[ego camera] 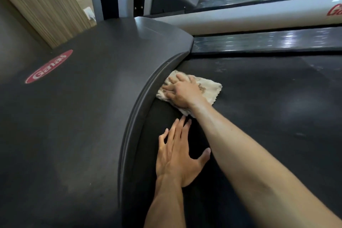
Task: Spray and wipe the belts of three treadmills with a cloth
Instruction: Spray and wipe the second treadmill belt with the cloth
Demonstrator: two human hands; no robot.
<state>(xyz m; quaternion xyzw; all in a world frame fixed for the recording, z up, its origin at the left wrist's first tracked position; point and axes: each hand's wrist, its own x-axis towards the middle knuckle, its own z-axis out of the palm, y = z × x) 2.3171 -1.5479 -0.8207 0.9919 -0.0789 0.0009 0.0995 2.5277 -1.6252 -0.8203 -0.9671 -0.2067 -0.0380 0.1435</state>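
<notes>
Belt [268, 98]: right hand [182, 91] presses cloth [209, 89] (flat).

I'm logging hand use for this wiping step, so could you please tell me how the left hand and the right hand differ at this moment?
The right hand presses on the cloth up by the motor cover; the left hand rests flat on the bare belt, touching no cloth. The right hand lies farther from the camera, the left hand nearer. Both have straight fingers, and both are on the same belt.
</notes>
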